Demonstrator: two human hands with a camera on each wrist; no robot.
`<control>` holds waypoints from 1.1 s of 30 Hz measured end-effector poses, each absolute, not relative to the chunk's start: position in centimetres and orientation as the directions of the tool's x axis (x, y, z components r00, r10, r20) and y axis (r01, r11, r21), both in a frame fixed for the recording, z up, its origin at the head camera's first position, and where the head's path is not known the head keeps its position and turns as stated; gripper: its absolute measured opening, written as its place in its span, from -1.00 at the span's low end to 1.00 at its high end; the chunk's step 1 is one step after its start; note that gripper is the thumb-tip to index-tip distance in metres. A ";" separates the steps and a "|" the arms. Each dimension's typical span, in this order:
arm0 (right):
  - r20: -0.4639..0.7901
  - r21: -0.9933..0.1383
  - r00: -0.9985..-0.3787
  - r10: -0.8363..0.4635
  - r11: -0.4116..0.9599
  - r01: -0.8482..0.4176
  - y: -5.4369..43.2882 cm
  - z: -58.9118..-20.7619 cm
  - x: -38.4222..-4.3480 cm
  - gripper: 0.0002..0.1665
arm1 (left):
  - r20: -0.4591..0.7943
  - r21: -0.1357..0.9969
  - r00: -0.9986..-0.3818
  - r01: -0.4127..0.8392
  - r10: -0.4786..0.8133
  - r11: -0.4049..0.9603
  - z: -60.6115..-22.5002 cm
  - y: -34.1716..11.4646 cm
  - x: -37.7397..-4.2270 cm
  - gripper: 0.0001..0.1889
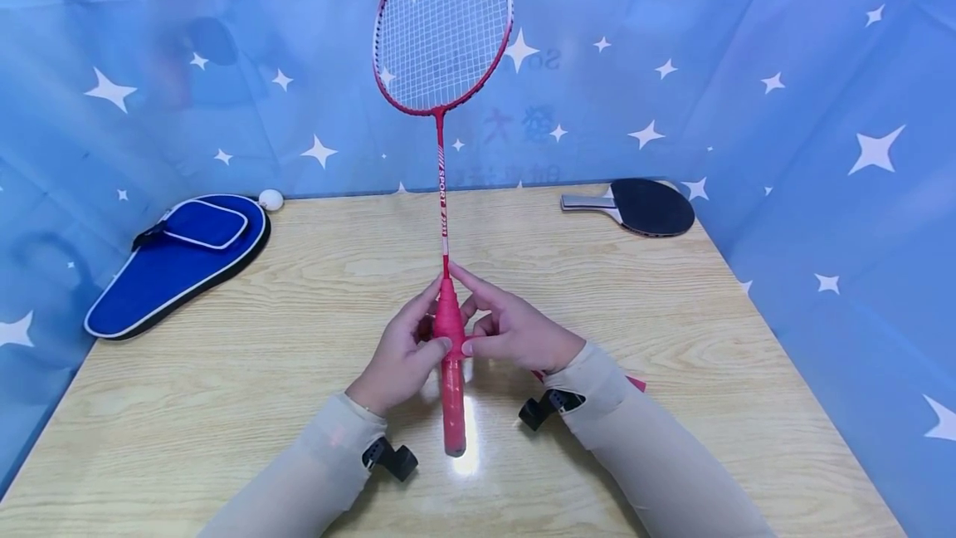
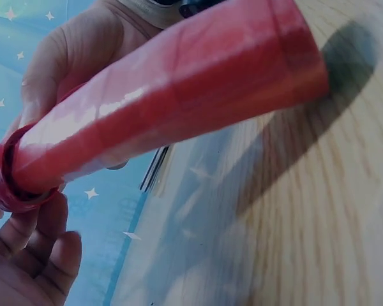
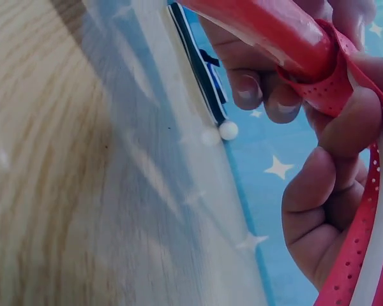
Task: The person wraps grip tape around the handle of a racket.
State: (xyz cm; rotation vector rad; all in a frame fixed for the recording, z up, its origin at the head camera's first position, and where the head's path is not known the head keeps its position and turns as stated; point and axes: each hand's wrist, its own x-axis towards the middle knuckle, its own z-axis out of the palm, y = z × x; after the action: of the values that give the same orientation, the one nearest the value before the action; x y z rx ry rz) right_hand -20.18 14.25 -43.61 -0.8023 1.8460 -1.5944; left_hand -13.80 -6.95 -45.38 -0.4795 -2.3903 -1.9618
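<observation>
A red badminton racket point(image 1: 442, 189) is held up with its strung head toward the backdrop and its handle point(image 1: 453, 409) toward me. My left hand point(image 1: 399, 359) grips the upper handle from the left, thumb on top. From the right, my right hand point(image 1: 526, 335) pinches red grip tape where it wraps the handle. In the right wrist view, the perforated tape point(image 3: 357, 258) with a pale strip down its middle hangs past the right-hand fingers. A loop of it point(image 2: 16, 185) circles the handle in the left wrist view. The lower handle has a shiny red covering.
A blue paddle case point(image 1: 179, 260) lies at the table's back left, beside a white ball point(image 1: 270, 200). Toward the back right lies a black table tennis paddle point(image 1: 650, 207). A red tape end point(image 1: 636, 383) shows beyond my right forearm. Blue starred cloth surrounds the wooden table point(image 1: 314, 272).
</observation>
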 end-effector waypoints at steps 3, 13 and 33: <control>-0.024 -0.989 -0.670 -0.742 0.114 -0.091 14.1 -43.5 -20.2 0.27 | 0.179 0.959 -0.957 0.222 0.230 0.178 -45.3 -7.0 -13.8 -0.05; -0.025 -0.993 -0.639 -0.769 0.094 -0.075 14.3 -43.7 -20.4 0.26 | 0.194 0.967 -0.962 0.220 0.191 0.127 -45.0 -6.6 -13.6 -0.08; -0.018 -0.992 -0.611 -0.791 0.091 -0.087 14.6 -43.4 -20.4 0.24 | 0.226 0.963 -0.957 0.248 0.182 0.109 -45.1 -6.8 -13.5 -0.19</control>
State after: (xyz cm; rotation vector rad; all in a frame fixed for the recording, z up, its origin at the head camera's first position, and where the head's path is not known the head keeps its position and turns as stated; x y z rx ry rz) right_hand -20.41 14.60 -43.43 -0.8636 1.7956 -1.5701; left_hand -13.45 -6.82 -45.07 -0.4464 -2.3015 -2.0149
